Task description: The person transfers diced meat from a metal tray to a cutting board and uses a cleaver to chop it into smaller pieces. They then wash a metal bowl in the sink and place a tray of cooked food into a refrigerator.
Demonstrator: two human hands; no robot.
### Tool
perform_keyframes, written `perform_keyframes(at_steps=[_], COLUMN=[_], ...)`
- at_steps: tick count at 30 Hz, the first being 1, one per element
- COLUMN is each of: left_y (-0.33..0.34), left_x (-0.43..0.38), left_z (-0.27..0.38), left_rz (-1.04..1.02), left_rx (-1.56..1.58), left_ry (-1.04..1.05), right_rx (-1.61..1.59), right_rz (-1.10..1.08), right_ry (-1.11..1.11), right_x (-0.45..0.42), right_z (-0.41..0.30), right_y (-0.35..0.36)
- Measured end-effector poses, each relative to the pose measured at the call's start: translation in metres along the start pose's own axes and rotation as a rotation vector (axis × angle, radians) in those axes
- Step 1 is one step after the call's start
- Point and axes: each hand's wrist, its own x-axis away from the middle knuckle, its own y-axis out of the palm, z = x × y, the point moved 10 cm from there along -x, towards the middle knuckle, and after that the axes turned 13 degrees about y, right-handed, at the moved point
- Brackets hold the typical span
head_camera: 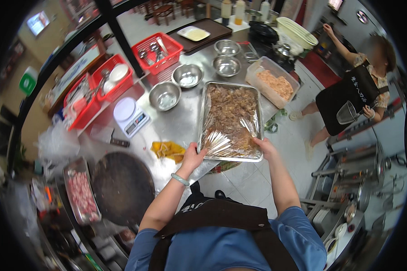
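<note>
Both my hands grip a rectangular metal tray [230,158] of brown cooked meat [232,105]. Clear plastic wrap [220,144] covers the meat and shines in creases towards my end. My left hand [192,158] holds the near left corner, its thumb over the rim. At the near right corner is my right hand [265,148], thumb also on top. The far part of the tray lies over the steel table; whether it touches the table I cannot tell. A yellow cloth [168,151] lies just left of my left hand.
Steel bowls [165,96], a kitchen scale [130,117] and a cleaver [119,142] are on the steel table [146,130]. A plastic tub [273,83] of minced filling stands right of the tray. A round chopping block [123,189] is at left. Another person [354,88] stands right, holding a strainer [346,112].
</note>
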Motion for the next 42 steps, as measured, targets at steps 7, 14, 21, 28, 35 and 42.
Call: perform_keyframes(at_steps=[7,14,21,28,35,42], left_y=[0.06,0.136,0.181,0.151,0.095,0.061], left_x=[0.064,0.159,0.271,0.397,0.532,0.678], left_z=[0.05,0.079,0.029,-0.007,-0.088,-0.089], left_rz=[-0.122,-0.435,-0.401,-0.328,0.217,0.74], left_rx=[1.131,0.874,0.834,0.799,0.723,0.748], left_ry=[-0.412,-0.252,-0.208,-0.475,-0.658,-0.871], right_rx=[0.253,0.286,-0.238,0.391,0.782,-0.034], right_rz=[0.077,0.016,-0.243,0.215,-0.334,-0.372], right_ry=[0.043,0.11,0.447,-0.079,-0.125,0.54], right_x=[0.096,0.163,0.161,0.095,0.036,0.023], right_z=[0.016,0.122,0.209,0.126,0.248,0.372], right_y=[-0.02,-0.123,-0.202,-0.089,0.214,0.349])
